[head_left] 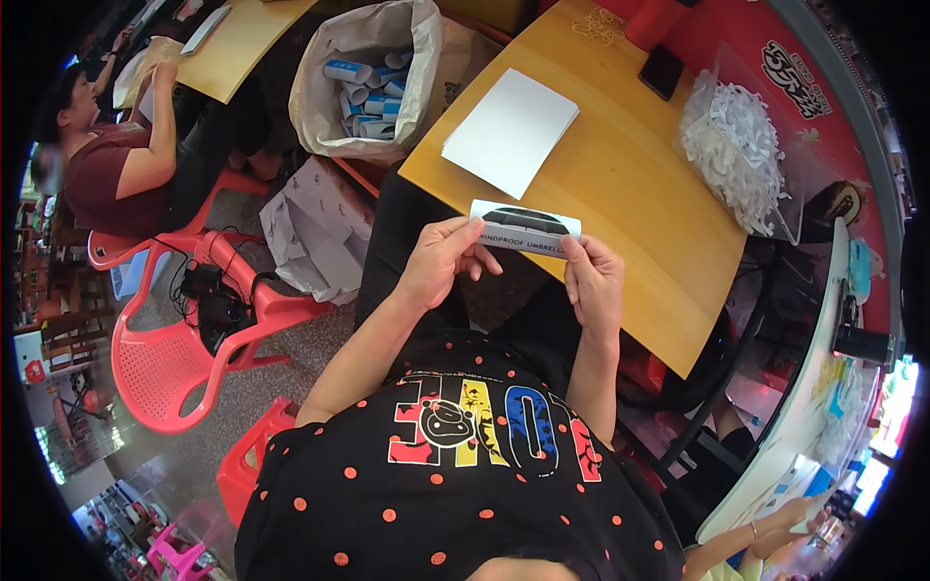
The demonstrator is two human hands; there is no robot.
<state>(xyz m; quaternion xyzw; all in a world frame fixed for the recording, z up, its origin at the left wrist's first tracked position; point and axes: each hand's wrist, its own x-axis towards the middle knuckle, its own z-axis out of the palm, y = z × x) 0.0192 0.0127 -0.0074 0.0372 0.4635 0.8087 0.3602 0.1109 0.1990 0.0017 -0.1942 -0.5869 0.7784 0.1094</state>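
Observation:
Both my hands hold a small white printed paper card (524, 229) with a dark curved band, just above my lap at the near edge of a wooden table (630, 184). My left hand (441, 259) pinches the card's left end between thumb and fingers. My right hand (593, 281) grips its right end. A stack of white sheets (511, 130) lies on the table beyond the card.
A clear bag of white plastic pieces (741, 155) and a dark phone (662, 71) sit on the table's far right. A large sack (363, 82) with rolled blue-and-white cards stands to the left. Red plastic chairs (184, 349) are on my left, where another person sits at a second table.

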